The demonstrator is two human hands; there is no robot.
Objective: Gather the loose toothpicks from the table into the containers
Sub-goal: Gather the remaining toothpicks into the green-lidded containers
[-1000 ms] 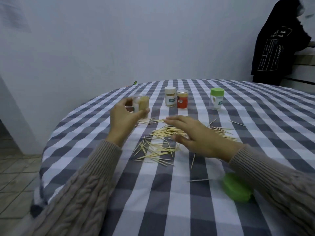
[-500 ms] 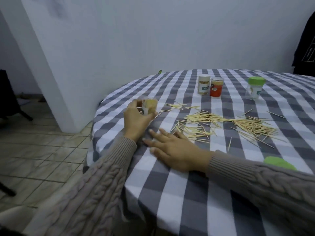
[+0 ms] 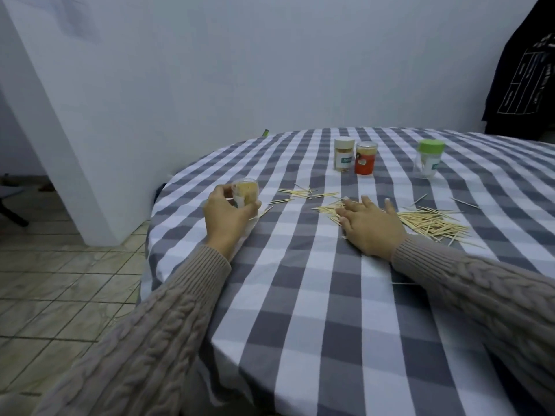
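My left hand (image 3: 225, 217) grips a small clear container (image 3: 245, 193) packed with toothpicks, standing it near the table's left edge. My right hand (image 3: 368, 223) lies flat with spread fingers on the near end of the loose toothpick pile (image 3: 429, 222). More loose toothpicks (image 3: 300, 193) lie scattered between the two hands. Behind stand a white-lidded container (image 3: 344, 154), a red-labelled container (image 3: 365, 158) and a green-lidded container (image 3: 428, 157). A single toothpick (image 3: 404, 283) lies by my right sleeve.
The round table wears a grey and white checked cloth (image 3: 315, 295); its edge falls away at the left to a tiled floor (image 3: 60, 280). A white wall corner (image 3: 75, 145) stands close on the left. A person in black clothing (image 3: 522, 70) is at the far right.
The view has swung left and steadied. My right hand has moved from the near cloth forward onto the toothpick pile. My left hand keeps gripping its container. The green lid has left the view.
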